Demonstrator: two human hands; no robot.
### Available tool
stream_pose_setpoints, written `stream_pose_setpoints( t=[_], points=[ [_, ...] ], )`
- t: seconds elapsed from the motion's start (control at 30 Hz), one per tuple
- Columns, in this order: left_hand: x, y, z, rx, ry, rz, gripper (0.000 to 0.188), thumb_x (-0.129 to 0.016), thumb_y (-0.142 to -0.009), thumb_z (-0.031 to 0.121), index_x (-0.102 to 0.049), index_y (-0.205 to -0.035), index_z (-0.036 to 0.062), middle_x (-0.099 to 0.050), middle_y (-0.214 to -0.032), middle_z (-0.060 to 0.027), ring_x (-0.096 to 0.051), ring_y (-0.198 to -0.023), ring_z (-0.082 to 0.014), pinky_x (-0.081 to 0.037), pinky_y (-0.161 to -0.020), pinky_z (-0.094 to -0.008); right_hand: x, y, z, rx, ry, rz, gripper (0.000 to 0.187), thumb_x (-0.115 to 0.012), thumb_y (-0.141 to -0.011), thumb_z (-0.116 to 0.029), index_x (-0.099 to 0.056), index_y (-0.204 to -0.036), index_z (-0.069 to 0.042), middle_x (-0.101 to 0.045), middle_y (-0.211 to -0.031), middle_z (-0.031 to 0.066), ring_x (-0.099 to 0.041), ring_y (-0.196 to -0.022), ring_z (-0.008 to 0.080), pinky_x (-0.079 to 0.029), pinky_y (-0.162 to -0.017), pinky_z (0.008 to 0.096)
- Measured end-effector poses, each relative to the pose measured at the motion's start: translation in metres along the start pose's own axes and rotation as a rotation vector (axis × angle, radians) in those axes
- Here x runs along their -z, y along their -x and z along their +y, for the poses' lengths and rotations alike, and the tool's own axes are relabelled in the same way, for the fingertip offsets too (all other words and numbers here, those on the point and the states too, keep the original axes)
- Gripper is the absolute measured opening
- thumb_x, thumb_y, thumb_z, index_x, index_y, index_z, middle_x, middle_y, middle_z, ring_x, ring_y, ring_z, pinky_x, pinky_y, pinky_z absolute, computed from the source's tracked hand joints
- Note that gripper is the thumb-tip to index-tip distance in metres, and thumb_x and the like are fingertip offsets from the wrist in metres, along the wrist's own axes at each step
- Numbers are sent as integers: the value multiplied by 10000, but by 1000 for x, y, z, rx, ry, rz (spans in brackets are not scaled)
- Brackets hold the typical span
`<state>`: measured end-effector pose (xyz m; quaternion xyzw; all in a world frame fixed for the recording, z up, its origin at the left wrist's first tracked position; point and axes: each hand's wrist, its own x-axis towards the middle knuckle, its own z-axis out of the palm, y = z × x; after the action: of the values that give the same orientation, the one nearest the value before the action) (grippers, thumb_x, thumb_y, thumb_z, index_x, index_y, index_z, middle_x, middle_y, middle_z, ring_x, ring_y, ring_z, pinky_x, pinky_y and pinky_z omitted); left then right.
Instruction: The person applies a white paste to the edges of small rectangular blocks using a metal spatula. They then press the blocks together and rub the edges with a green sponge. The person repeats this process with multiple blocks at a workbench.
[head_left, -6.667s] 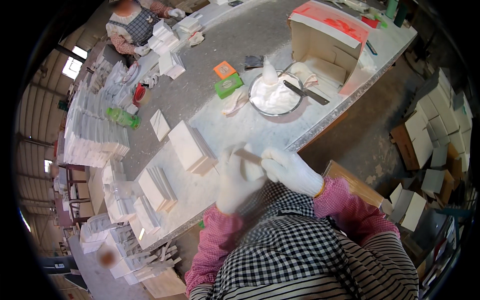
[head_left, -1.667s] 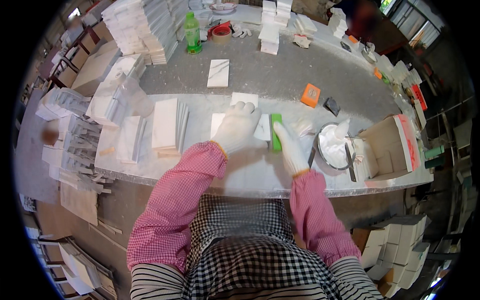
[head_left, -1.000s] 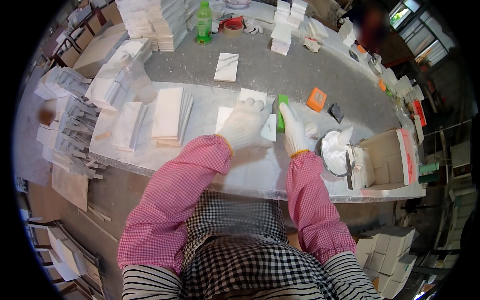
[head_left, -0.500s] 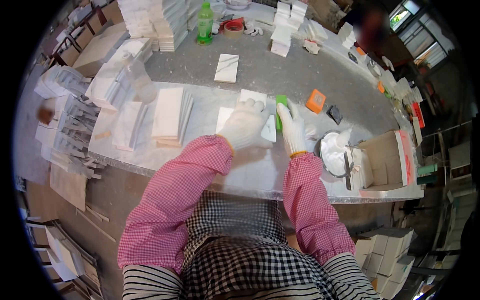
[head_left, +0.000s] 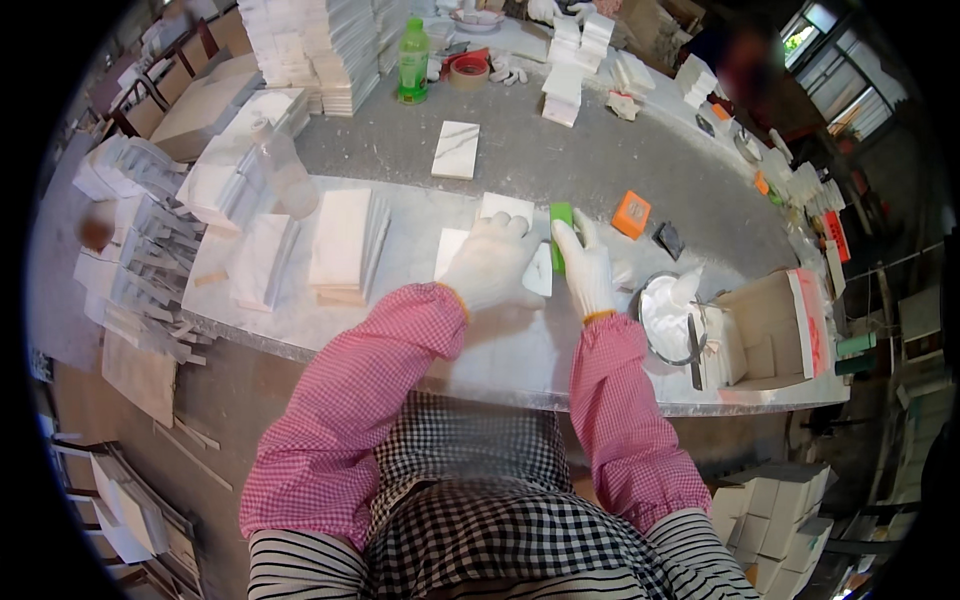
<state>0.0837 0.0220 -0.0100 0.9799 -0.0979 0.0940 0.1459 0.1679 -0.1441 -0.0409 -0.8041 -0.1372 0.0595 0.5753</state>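
Observation:
My left hand (head_left: 492, 262), in a white knitted glove, bends its fingers over several white marble tiles (head_left: 508, 206) on the pale slab in front of me. Another tile (head_left: 450, 246) shows to the left of the hand, and a piece with a dark mark (head_left: 539, 272) to its right; the hand hides the rest. My right hand (head_left: 588, 262), gloved alike, has its fingers closed on a narrow green block (head_left: 560, 236), which stands along the right side of the tiles.
Nearby on the right are an orange block (head_left: 631, 215), a dark block (head_left: 669, 240), a bowl of white paste (head_left: 672, 318) and a cardboard box (head_left: 770, 325). Tile stacks (head_left: 342, 245) and a clear bottle (head_left: 283, 170) stand left. A co-worker's gloved hands (head_left: 562, 11) show at the far edge.
The whole view has shifted slightly, so the table sits lower in it. A co-worker's gloved hands have come into sight at the far edge. Both my hands keep nearly the same place.

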Motion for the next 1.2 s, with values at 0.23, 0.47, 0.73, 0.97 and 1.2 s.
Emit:
stream_pose_setpoints(
  t=[0.23,0.47,0.73,0.97,1.2],
  points=[
    [10,-11,-3,-41,28,-117,592,-839,-693,447,-693,-1090,33,-627,-1141,-174,-573,-1140,-370,-483,-995,-468,29,14,-12,-159,-331,76,737,-659,-1004,-412,-476,-1547,52,-630,-1413,151,-597,-1249,214,-455,-1054,330],
    [34,-37,20,-497,-127,-322,442,-805,-734,357,-692,-1029,49,-650,-1141,-170,-597,-1142,-344,-479,-1000,-458,45,46,39,-415,-676,59,614,-676,-1023,-414,-566,-1492,-34,-662,-1346,91,-629,-1187,189,-490,-1013,334],
    [70,-23,9,-341,-265,-520,551,-722,-861,315,-587,-1348,96,-613,-1319,-186,-534,-1328,-363,-465,-1075,-499,25,76,34,-507,-1058,-87,424,-637,-1071,-366,-604,-1403,-103,-687,-1234,61,-654,-1127,188,-541,-975,382],
    [-10,6,-8,398,-127,100,632,-616,-974,399,-494,-1461,16,-521,-1435,-231,-499,-1353,-405,-445,-1086,-524,15,91,15,-342,-768,-159,521,-618,-1066,-338,-555,-1477,-23,-641,-1339,54,-594,-1217,156,-474,-1036,330],
    [-20,-5,-4,310,-184,104,641,-533,-1021,476,-508,-1466,14,-527,-1448,-165,-446,-1370,-346,-359,-1120,-519,19,118,-17,-209,-345,-125,598,-601,-1057,-373,-515,-1486,35,-610,-1412,112,-569,-1290,197,-449,-1071,327]
  ],
)
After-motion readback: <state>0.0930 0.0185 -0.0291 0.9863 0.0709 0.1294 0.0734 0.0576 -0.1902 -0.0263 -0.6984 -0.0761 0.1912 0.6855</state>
